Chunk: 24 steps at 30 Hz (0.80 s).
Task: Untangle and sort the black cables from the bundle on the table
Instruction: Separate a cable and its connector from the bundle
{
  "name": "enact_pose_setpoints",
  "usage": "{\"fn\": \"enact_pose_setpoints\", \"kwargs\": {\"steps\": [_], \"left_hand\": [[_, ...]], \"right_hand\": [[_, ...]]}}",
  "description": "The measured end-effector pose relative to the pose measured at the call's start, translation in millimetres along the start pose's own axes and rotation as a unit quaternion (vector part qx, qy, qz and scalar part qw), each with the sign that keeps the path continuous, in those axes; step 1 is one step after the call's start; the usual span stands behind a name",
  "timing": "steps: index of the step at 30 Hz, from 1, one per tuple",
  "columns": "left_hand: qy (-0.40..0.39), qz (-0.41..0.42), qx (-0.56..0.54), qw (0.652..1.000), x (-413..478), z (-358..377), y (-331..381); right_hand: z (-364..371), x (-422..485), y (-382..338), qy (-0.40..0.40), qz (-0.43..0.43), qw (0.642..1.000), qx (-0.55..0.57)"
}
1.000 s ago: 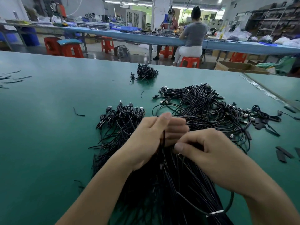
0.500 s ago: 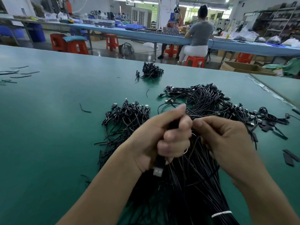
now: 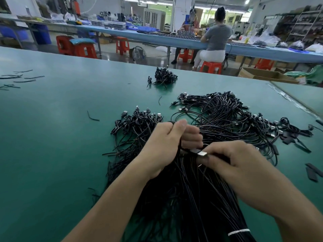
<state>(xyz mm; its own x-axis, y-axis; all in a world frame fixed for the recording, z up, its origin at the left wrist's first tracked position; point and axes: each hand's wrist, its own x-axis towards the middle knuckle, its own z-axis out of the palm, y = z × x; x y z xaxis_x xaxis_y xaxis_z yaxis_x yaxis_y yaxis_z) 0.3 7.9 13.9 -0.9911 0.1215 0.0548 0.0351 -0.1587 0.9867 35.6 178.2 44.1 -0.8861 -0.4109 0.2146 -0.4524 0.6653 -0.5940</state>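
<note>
**Cable bundle: hand position and grip**

The left hand (image 3: 167, 147) is closed into a fist around a cable (image 3: 180, 145), with the thumb laid over the curled fingers. The right hand (image 3: 236, 165) is held just beside it. A silver-tipped plug (image 3: 201, 152) is pinched between its thumb and forefinger, and the remaining fingers are curled in. The bundle (image 3: 192, 206) is spread beneath both hands and wrists on the table (image 3: 52, 137) and is bound by a white tie (image 3: 239, 232) under the right forearm. A second pile (image 3: 138, 123) is laid just left of the left hand. A loose tangle (image 3: 225, 116) is found beyond the right hand. A small heap (image 3: 164, 76) is placed well beyond both hands. Black strips (image 3: 312, 172) are scattered to the right of the right hand
</note>
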Motion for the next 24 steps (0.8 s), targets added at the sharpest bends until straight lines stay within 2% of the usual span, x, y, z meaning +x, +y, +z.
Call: {"fn": "enact_pose_setpoints", "kwargs": {"steps": [3, 7, 12, 16, 19, 22, 24], "left_hand": [[-0.085, -0.043, 0.075, 0.993, -5.6, 1.3, 1.0], [-0.099, -0.063, 0.098, 0.988, -7.9, 1.6, 0.9], [-0.236, -0.125, 0.04, 0.963, -17.2, -1.8, 11.2], [-0.255, -0.121, 0.024, 0.959, -17.8, -2.3, 14.9], [-0.315, -0.147, -0.039, 0.937, -20.3, -1.9, 21.3], [-0.368, -0.149, -0.083, 0.914, -20.9, -6.9, 25.9], [-0.379, -0.149, -0.106, 0.907, -21.9, -9.0, 26.0]], "right_hand": [[-6.0, -1.3, 1.3, 0.057, -0.006, 0.998, -0.026], [-9.6, -2.8, 4.6, 0.085, -0.009, 0.996, -0.018], [-8.3, 1.4, 0.5, 0.154, -0.044, 0.987, 0.013], [-6.3, 3.1, 0.8, 0.197, -0.04, 0.975, 0.099], [-3.2, 4.7, 1.1, 0.163, -0.03, 0.959, 0.231], [-0.9, 4.6, 1.4, 0.063, -0.026, 0.911, 0.407], [-2.3, 2.6, 3.4, 0.018, -0.022, 0.899, 0.437]]}}
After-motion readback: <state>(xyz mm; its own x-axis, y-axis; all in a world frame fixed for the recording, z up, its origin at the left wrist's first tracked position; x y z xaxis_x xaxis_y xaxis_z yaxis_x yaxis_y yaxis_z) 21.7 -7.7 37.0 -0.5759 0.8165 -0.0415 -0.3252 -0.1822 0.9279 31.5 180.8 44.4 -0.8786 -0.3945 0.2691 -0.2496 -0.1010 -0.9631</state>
